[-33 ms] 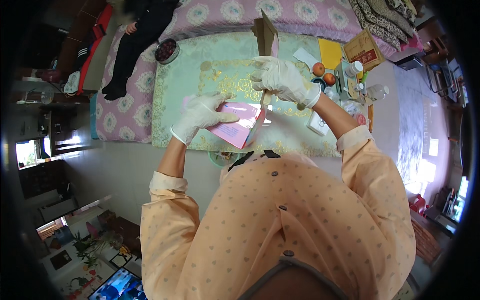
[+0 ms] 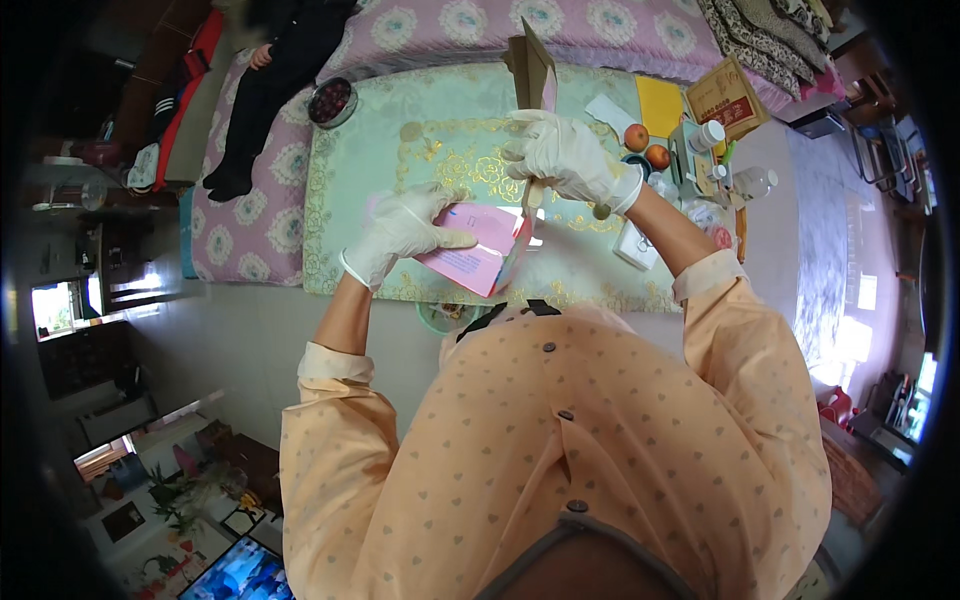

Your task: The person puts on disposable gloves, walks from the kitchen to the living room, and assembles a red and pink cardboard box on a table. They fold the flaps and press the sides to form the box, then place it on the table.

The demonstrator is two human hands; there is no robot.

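Observation:
Both my hands wear white gloves and are held over the low table. My left hand (image 2: 405,232) is closed on the left side of a pink cardboard box (image 2: 475,262), thumb across its upper face. To the right, my right hand (image 2: 570,160) grips a brown cardboard piece (image 2: 535,70), which stands up past the fingers and shows pink on one side. Its lower end reaches the box's right side; whether the two are joined is hidden.
A green patterned cloth (image 2: 360,160) covers the table. At its right are apples (image 2: 636,137), a yellow sheet (image 2: 660,108), a carton (image 2: 728,100) and plastic bottles (image 2: 755,183). Far left stands a bowl of dark fruit (image 2: 333,102); a person in black (image 2: 270,90) sits beyond.

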